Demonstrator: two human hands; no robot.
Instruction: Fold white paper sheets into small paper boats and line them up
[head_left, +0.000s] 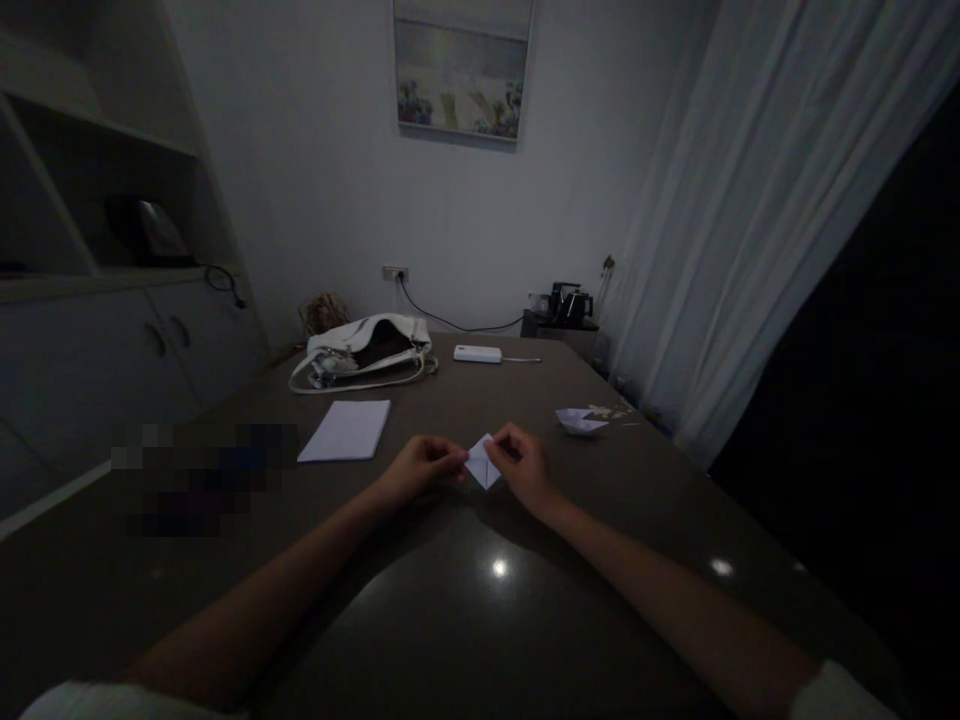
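A small piece of folded white paper [485,474], diamond-shaped with a visible crease, is held just over the dark table [420,620]. My left hand [426,464] pinches its left corner between thumb and fingers. On the other side, my right hand [523,466] grips the upper right edge, with the thumb lying on the front face. To the right rests a folded paper boat [579,422]. A stack of white paper sheets [346,430] lies left of my hands.
A white handbag [367,350] stands open at the back left of the table. Behind my hands is a white power strip or power bank [478,354] with a short cable. Small pale scraps [609,411] lie beside the boat, near the right edge. A blurred patch [217,480] covers something at left.
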